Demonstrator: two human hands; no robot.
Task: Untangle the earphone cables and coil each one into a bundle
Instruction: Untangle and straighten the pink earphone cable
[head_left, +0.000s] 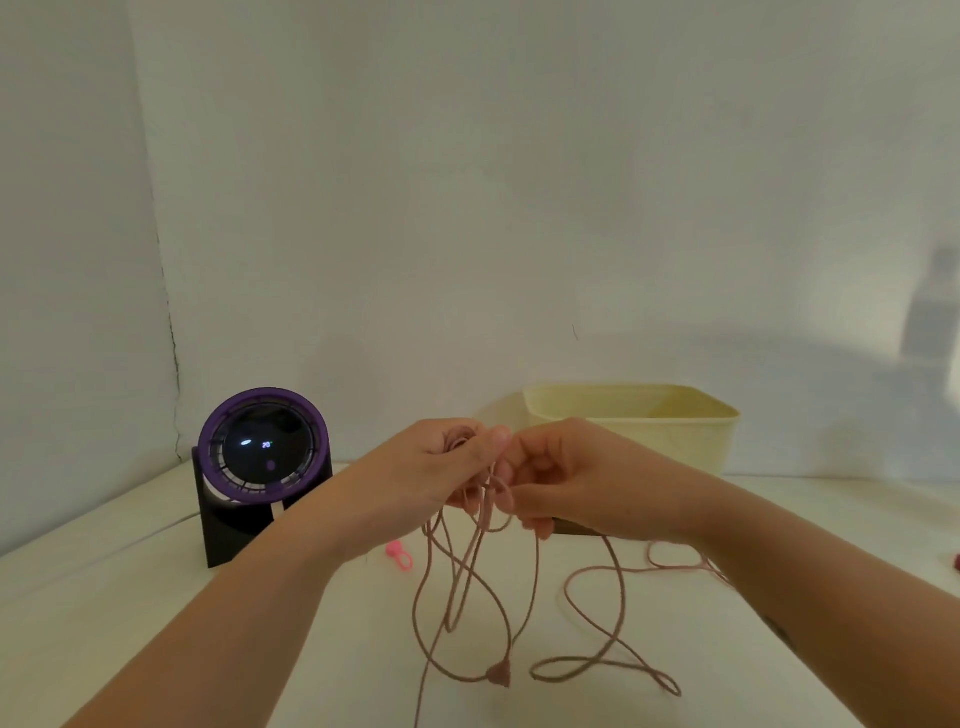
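A pink earphone cable (470, 587) hangs in several long loops from both my hands, held up above the white table (156, 597). My left hand (441, 467) grips a small coiled bunch of the cable between thumb and curled fingers. Right beside it, my right hand (561, 473) pinches strands of the same cable with curled fingers. The cable's Y-splitter (498, 675) dangles low near the table front. More cable trails in loops (602, 667) to the right and runs on under my right forearm.
A purple-rimmed desk fan (262, 457) on a black stand sits at the left. A cream plastic bin (639, 421) stands against the wall behind my hands. A small pink cable tie (401, 556) lies on the table. At the far right stands a blurred bottle (930, 317).
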